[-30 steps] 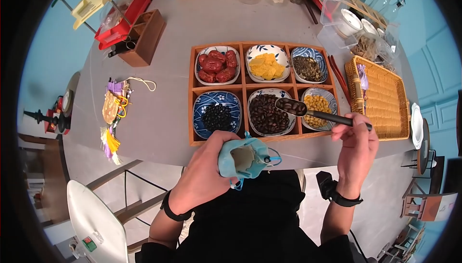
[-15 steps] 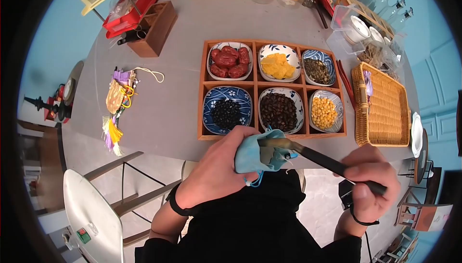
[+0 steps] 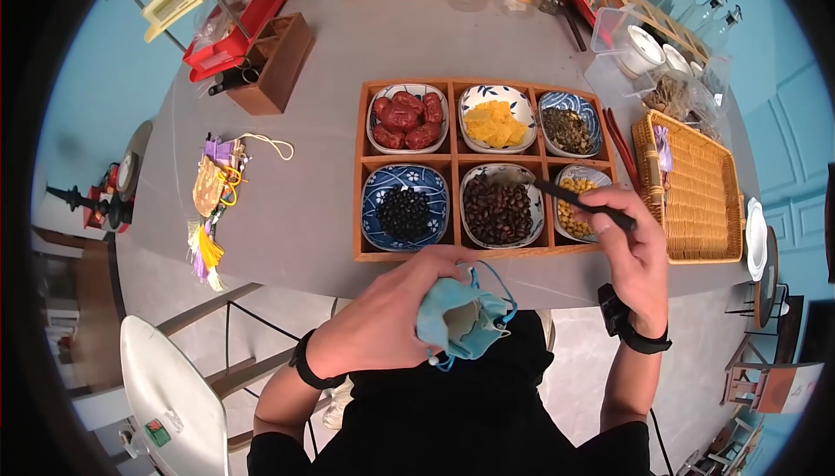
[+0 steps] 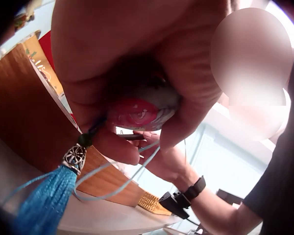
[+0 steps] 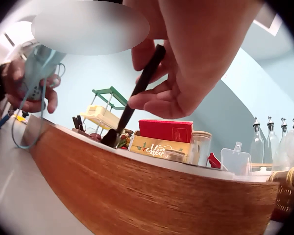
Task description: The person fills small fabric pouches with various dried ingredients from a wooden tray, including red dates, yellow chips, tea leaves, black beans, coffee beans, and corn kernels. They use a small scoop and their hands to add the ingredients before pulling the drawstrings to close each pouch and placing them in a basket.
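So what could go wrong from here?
Beans may spill: the pouch in the left hand is held at the near edge of the table, so brown beans that miss it could fall on the floor. The blue cord loops beside its mouth and might catch the scoop. The right hand is also right over the yellow beans, so it might knock them.
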Demonstrator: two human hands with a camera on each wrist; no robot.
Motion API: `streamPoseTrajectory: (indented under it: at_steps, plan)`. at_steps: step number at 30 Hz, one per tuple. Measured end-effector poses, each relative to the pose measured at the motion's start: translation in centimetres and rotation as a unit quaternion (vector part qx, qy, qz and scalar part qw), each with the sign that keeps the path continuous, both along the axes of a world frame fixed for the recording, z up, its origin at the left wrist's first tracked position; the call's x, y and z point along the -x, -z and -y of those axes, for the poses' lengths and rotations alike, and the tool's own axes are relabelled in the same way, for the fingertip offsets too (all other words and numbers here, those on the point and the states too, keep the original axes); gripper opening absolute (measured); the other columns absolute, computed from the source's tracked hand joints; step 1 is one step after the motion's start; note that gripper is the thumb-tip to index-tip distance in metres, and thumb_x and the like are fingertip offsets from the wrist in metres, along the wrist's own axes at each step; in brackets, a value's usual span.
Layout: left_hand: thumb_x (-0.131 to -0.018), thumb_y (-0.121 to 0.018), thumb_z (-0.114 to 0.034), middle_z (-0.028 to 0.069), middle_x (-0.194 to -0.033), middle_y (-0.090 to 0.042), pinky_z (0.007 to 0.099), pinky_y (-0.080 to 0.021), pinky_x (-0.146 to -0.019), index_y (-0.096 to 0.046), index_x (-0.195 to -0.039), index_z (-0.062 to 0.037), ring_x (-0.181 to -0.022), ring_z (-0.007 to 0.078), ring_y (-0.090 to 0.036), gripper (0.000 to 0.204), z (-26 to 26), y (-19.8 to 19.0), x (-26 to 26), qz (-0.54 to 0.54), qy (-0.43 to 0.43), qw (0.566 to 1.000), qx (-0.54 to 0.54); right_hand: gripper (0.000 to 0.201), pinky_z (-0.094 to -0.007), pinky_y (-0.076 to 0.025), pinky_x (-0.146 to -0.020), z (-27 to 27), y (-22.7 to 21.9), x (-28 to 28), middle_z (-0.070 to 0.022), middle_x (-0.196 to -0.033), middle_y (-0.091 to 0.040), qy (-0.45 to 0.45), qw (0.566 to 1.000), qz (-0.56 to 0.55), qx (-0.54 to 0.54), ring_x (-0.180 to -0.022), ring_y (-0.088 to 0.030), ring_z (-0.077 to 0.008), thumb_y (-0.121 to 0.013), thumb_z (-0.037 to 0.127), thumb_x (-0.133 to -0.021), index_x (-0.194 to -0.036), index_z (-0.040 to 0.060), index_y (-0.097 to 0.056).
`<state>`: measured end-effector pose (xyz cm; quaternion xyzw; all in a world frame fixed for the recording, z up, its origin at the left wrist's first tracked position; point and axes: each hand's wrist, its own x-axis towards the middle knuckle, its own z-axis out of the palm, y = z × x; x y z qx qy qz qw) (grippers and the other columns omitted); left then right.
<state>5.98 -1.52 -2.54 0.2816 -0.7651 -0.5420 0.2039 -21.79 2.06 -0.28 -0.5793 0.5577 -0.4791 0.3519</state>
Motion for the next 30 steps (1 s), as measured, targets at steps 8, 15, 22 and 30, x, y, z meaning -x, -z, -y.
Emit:
streamPoseTrajectory:
  at_steps: [8,15,22,30]
  plan:
    - [-0.06,-0.079,-0.003,0.016,-0.147,-0.038,0.0429,-0.048,-0.093,-0.048,-0.112,-0.0063,-0.119,0.0401,-0.052,0.06,0.5,-1.8,2.1,0.172,0.056,0.982,0.057,0.019,-0.0257,-0.049,-0.085,-0.5,0.7,0.9,-0.0092,-0.101,-0.065,0.025,0.999,0.019,-0.039,-0.093,-0.061,-0.0131,-0.053,0.002,-0.096,-0.113,-0.0047,-0.059]
    - [-0.064,-0.077,-0.007,0.0173,-0.146,-0.038,0.0445,-0.047,-0.085,-0.048,-0.112,-0.006,-0.104,0.0418,-0.059,0.056,0.5,-1.9,3.3,0.236,0.032,0.962,0.132,0.019,-0.0256,-0.051,-0.069,-0.7,2.5,-1.4,-0.0119,-0.083,-0.068,0.142,0.978,0.116,-0.095,-0.072,-0.063,-0.0131,-0.054,0.01,-0.098,-0.104,-0.0061,-0.059]
    - [-0.059,-0.077,-0.001,0.016,-0.133,-0.047,0.0404,-0.046,-0.089,-0.047,-0.111,-0.0061,-0.108,0.0368,-0.057,0.06,0.1,-1.1,2.1,0.095,-0.014,0.993,0.062,0.025,-0.0247,-0.046,-0.058,-1.1,3.0,-1.5,-0.0134,-0.077,-0.068,0.217,0.952,0.205,-0.065,-0.063,-0.061,-0.0142,-0.05,0.017,-0.099,-0.101,-0.0056,-0.06]
    - [-0.058,-0.079,0.004,0.0156,-0.115,-0.055,0.0405,-0.046,-0.09,-0.048,-0.115,-0.0045,-0.108,0.037,-0.056,0.066,-0.2,-0.8,0.7,0.035,-0.132,0.99,-0.039,0.022,-0.0264,-0.044,-0.055,-1.5,2.6,-0.5,-0.0155,-0.076,-0.067,0.249,0.939,0.239,-0.007,-0.058,-0.058,-0.0155,-0.049,0.015,-0.098,-0.099,-0.0049,-0.058]
